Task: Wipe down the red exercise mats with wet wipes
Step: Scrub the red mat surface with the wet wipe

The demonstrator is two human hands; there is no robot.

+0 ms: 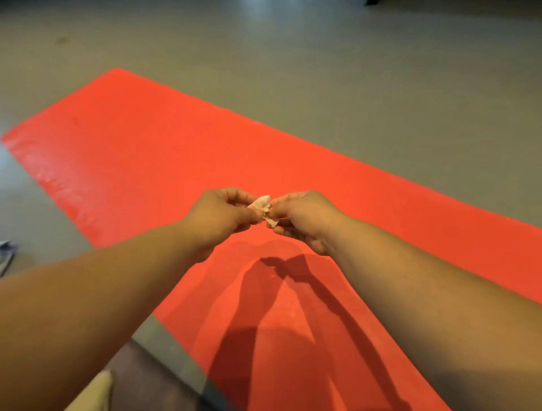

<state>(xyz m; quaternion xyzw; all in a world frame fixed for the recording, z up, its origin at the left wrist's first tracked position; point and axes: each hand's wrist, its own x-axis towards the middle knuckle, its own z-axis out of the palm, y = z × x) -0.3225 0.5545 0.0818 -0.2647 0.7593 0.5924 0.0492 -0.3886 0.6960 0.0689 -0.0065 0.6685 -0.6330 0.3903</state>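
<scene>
Over on the left edge, lying on the grey floor (pixel 381 73), a bit of some greyish-purple thing (pixel 6 252) pokes into view. Can't tell what it is, and same goes for the pale beige something (pixel 98 390) at the near bottom left, it's way too cropped. Next comes the red exercise mat (pixel 146 140), flat on the floor and running diagonally from its far left corner toward the near right, where it goes out of view. Its left end has a lighter glossy patch (pixel 52 173), while the rest looks matte. Both bare forearms reach out over the middle of the mat. The left hand (pixel 218 215) has its thumb and fingers curled in tight, pinching one side of the wipe (pixel 264 209). The wipe itself is a small scrunched-up off-white wad sitting right between the two hands, held up over the mat rather than lying on it. The right hand (pixel 302 218) pinches the other side the same way, fingers curled close around it, so the hands are nearly touching with just the wad between them. Dark shadows (pixel 293 293) of the arms and hands fall on the mat just nearer than the hands. Way off at the far top right, a dark thing (pixel 372 2) is barely clipped by the edge, no idea what.
</scene>
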